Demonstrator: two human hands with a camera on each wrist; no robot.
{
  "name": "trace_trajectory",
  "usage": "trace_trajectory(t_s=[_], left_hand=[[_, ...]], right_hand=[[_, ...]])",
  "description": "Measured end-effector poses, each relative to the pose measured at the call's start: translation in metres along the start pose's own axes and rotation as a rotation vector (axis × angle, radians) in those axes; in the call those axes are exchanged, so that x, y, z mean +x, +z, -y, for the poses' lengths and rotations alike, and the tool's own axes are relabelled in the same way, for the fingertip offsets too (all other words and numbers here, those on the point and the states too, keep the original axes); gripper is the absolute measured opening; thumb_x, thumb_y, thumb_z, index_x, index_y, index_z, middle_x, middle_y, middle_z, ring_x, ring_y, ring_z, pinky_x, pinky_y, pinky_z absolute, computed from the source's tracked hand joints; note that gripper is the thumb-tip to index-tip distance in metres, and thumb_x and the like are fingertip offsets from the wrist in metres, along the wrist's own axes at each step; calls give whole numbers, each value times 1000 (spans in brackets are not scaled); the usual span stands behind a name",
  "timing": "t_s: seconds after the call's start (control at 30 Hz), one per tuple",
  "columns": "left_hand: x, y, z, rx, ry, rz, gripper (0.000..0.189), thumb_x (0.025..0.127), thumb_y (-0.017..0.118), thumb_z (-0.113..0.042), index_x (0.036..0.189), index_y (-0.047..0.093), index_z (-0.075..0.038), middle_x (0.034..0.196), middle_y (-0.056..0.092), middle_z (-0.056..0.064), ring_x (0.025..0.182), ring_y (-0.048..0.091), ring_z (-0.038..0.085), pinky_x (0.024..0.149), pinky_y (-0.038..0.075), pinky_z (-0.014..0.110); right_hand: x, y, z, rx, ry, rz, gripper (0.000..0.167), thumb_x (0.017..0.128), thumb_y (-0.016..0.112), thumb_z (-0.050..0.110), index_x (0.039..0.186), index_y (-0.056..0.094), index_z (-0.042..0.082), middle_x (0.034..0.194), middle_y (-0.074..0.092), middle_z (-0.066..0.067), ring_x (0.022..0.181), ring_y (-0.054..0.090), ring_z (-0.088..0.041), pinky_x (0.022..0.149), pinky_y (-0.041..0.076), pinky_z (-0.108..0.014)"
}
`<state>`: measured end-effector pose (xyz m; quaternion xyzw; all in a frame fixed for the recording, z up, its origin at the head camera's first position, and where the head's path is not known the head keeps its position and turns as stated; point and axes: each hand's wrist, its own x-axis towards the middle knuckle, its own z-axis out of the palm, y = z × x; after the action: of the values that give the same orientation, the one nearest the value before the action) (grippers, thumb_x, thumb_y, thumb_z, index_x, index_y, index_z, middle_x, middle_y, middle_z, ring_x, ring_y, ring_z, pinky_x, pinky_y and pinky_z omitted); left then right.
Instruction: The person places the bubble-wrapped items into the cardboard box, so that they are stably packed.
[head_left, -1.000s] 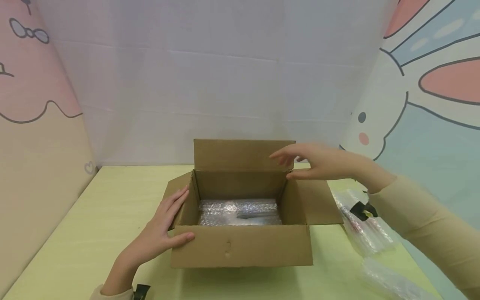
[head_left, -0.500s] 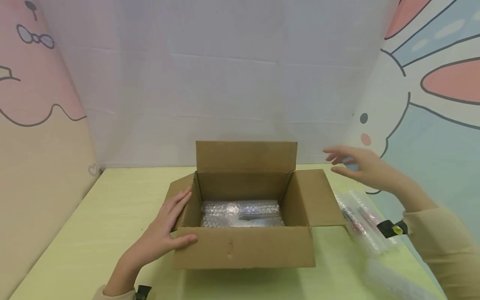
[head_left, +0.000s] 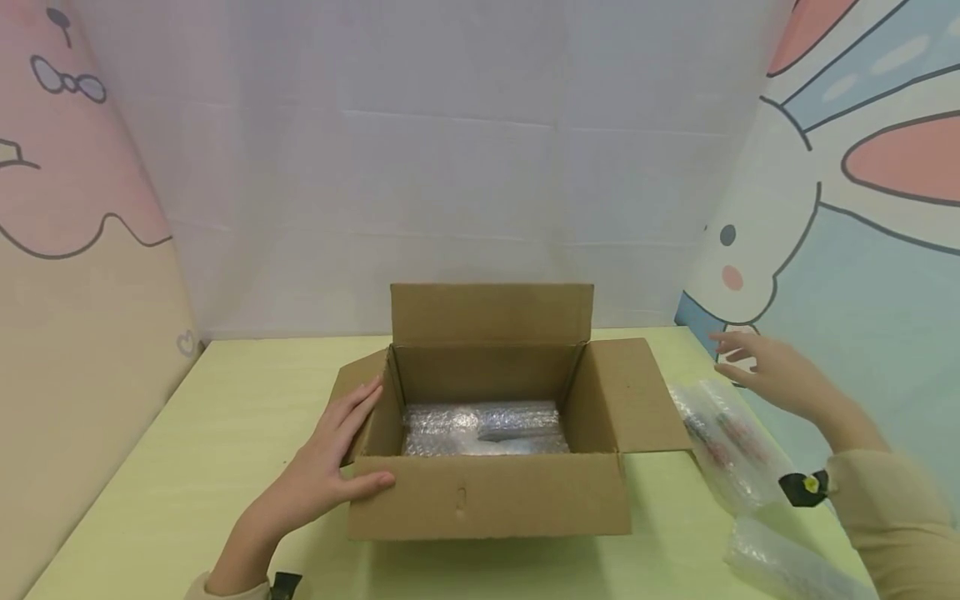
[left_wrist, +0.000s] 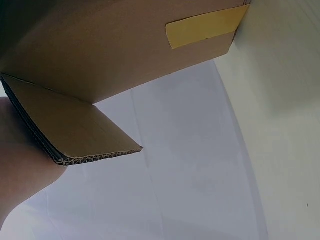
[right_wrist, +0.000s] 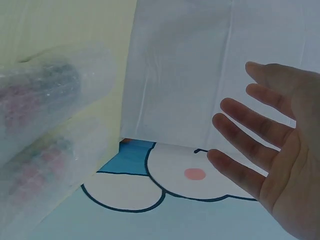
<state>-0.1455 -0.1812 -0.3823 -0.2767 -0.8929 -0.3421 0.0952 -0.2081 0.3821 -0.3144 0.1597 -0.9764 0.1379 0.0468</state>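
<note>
An unsealed cardboard box (head_left: 489, 500) stands in the middle of the table with its flaps spread. Inside lie bubble-wrapped items (head_left: 480, 421). My left hand (head_left: 322, 462) rests on the box's front left corner, its straight fingers over the left flap (left_wrist: 75, 120) and its thumb against the front flap. In the left wrist view that flap hides most of the hand. My right hand (head_left: 780, 375) hangs in the air right of the box, holding nothing, fingers spread and slightly bent. Beneath and beside it lie bubble-wrapped packs (head_left: 731, 442) with reddish and dark contents; the right wrist view shows one such pack (right_wrist: 45, 95) closely.
Another bubble-wrapped piece (head_left: 795, 562) lies at the table's front right. The pale yellow table (head_left: 225, 417) meets a white sheet (head_left: 465, 167) behind the box. Cartoon-printed panels (head_left: 885, 333) border both sides. Yellow tape (left_wrist: 207, 30) marks the box's outer side.
My right hand has moved from over the box's right rim out to the right and lower, toward the wrapped packs. My left hand has stayed at the box's corner.
</note>
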Motion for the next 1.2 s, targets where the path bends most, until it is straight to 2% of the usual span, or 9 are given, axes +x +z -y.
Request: trace_trajectory(t_s=[0.27,0.63,0.8,1.2], left_hand=[[-2,1,0,-15,2,-4,99,76,80,-33,154,25,-8,158,24,10,141,24,36,100,34,66],[-4,2,-2,-38,5,-14,98,77,79,-31,154,24,-8,159,23,9,141,22,35,99,34,68],[-4,2,-2,-47,-1,-15,98,77,80,-30,154,24,-9,159,23,9,142,22,33,100,33,67],[-3,3,-2,-48,-10,-9,97,78,79,-30,155,23,-10,159,22,9,142,21,35,98,34,69]], right_hand=[[-12,26,-26,27,92,65,54,97,59,25,137,43,-9,127,55,-34,108,58,-50,85,47,-61],[-30,56,-59,-4,168,151,65,90,67,21,133,39,-19,120,51,-44,108,51,-58,85,44,-64],[-35,63,-67,13,191,184,71,88,68,22,133,36,-23,116,50,-48,104,52,-61,84,44,-65],[-40,73,-74,18,210,201,68,86,68,20,128,36,-24,116,50,-48,104,51,-62,84,44,-64]])
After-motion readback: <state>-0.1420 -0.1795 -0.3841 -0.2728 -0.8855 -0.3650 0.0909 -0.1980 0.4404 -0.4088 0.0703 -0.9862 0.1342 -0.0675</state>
